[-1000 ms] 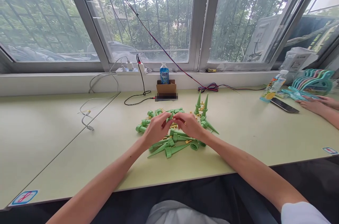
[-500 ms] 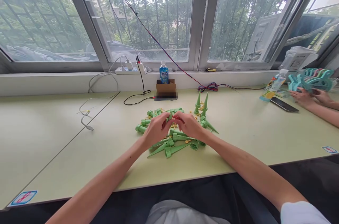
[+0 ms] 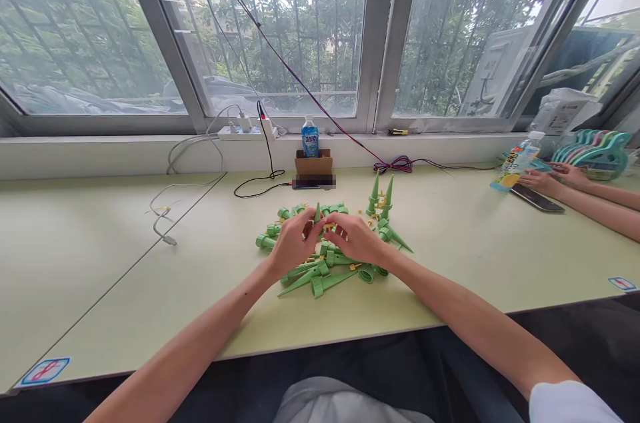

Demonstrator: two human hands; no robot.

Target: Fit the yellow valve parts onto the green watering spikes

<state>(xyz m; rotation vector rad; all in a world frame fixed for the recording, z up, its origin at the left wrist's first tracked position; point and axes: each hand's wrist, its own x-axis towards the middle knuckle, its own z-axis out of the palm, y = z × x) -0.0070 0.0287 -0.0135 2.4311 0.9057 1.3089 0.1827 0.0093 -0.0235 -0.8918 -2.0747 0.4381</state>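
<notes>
Step, from where I stand: likely mating parts | left hand (image 3: 294, 236): fingers grasping a green tapered spike (image 3: 317, 212), tip up, above the loose green spikes (image 3: 333, 281) | right hand (image 3: 357, 236): fingertips apparently pinching a small yellow piece (image 3: 329, 226), just right | next calls for: steady hold, careful alignment

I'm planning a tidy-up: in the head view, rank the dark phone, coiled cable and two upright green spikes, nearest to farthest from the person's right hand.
1. Two upright green spikes: just beyond the right hand, to its right.
2. Coiled cable: farther back, near the wall.
3. Dark phone: well off to the right.
</notes>
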